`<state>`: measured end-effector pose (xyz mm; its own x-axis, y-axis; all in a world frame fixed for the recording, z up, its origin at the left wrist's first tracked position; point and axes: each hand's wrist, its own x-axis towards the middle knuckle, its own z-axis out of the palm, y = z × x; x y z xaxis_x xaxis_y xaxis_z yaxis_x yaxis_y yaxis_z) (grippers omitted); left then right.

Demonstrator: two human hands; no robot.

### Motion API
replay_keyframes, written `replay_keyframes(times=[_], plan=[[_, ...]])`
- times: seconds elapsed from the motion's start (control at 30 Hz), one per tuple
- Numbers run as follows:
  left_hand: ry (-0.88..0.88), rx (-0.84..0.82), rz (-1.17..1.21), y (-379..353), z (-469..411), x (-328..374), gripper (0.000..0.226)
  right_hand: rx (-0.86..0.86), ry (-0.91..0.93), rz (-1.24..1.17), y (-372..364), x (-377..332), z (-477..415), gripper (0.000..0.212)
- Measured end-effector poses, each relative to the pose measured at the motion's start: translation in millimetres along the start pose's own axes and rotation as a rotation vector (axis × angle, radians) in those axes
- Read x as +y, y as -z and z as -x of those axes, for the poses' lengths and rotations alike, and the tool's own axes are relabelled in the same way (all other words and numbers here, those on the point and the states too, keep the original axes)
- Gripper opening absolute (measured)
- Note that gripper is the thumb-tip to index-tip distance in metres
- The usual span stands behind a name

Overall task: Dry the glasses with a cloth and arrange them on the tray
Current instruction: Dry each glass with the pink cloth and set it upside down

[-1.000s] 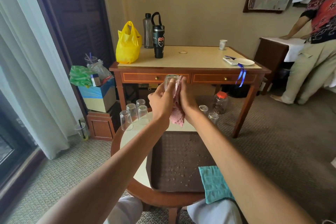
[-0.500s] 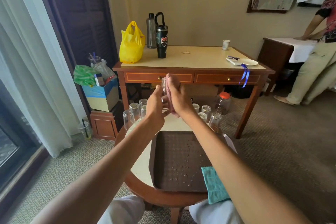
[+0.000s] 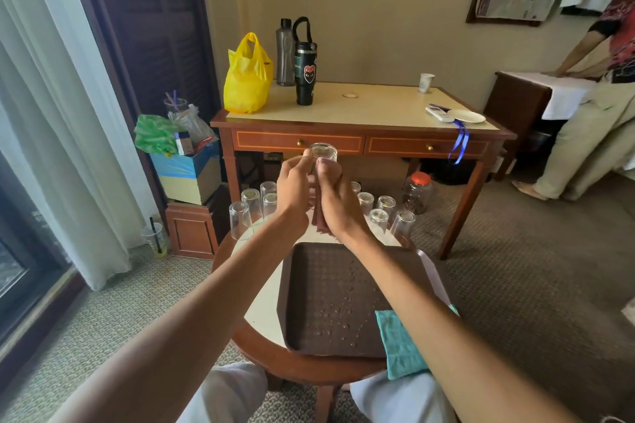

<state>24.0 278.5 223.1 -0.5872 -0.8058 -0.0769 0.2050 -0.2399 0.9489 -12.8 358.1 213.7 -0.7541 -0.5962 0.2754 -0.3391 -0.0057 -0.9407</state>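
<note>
The glass (image 3: 323, 155), cloth-covered half a second ago, now pokes base-up above our hands. Our left hand (image 3: 292, 191) grips its side and our right hand (image 3: 338, 197) clasps the reddish cloth (image 3: 319, 221) against it. Drying seems nearly finished — the brown tray (image 3: 299, 288) waits at six o'clock.

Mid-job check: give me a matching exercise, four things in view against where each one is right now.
Things:
1. raised glass
2. tray
3. teal cloth
4. yellow bag

Places:
A. on the desk
B. on the round table, dotted with water drops
C. held up, bottom upward
D. at the tray's near right corner

Pairs: 1-C, 2-B, 3-D, 4-A
</note>
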Motion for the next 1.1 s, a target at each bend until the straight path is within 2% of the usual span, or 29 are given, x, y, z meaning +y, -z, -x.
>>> replay_keyframes(times=[0.03, 0.13, 0.23, 0.3, 0.4, 0.47, 0.53, 0.63, 0.77, 0.9, 1.0, 1.1], plan=[[0.018, 0.002, 0.02, -1.3, 1.7, -1.3, 0.023, 0.022, 0.032, 0.042, -0.5, 1.0, -2.0, 0.031], [0.09, 0.004, 0.038, -5.7, 9.0, -0.7, 0.035, 0.056, 0.057, 0.11, -1.6, 0.9, -11.2, 0.042], [0.101, -0.051, 0.006, -7.0, 10.9, -4.1, 0.042, 0.06, -0.047, -0.065, 8.4, -11.0, -24.0, 0.044], [0.068, -0.063, -0.029, -8.3, 12.6, -5.6, 0.047, 0.007, -0.155, -0.109, 17.8, -20.9, -29.5, 0.055], [0.015, -0.049, -0.081, -8.7, 10.7, -5.3, 0.037, -0.032, -0.284, -0.101, 18.4, -21.5, -31.7, 0.066], [0.013, -0.023, -0.052, -9.0, 11.3, -2.8, 0.028, -0.025, -0.354, 0.008, 11.5, -16.0, -31.9, 0.083], [0.024, 0.007, -0.024, -8.7, 10.3, -0.7, 0.029, -0.019, -0.376, 0.05, 8.1, -11.0, -26.0, 0.089], [0.075, 0.0, 0.004, -5.4, 6.9, 4.4, 0.032, -0.073, -0.291, 0.069, 6.1, -0.8, -18.0, 0.083], [0.064, 0.019, -0.005, 0.5, -0.9, 3.8, 0.033, -0.077, -0.112, -0.079, -4.2, 5.0, -11.5, 0.05], [0.08, 0.039, -0.042, -2.7, 0.1, -1.6, 0.039, -0.034, -0.139, -0.055, 2.6, -4.7, -21.1, 0.034], [0.112, 0.013, -0.069, -8.4, 4.8, -2.6, 0.044, 0.016, -0.198, -0.122, 16.4, -16.6, -29.8, 0.043], [0.008, -0.003, -0.122, -16.2, 8.0, -2.5, 0.046, 0.008, -0.262, -0.103, 20.2, -22.2, -34.6, 0.06]])
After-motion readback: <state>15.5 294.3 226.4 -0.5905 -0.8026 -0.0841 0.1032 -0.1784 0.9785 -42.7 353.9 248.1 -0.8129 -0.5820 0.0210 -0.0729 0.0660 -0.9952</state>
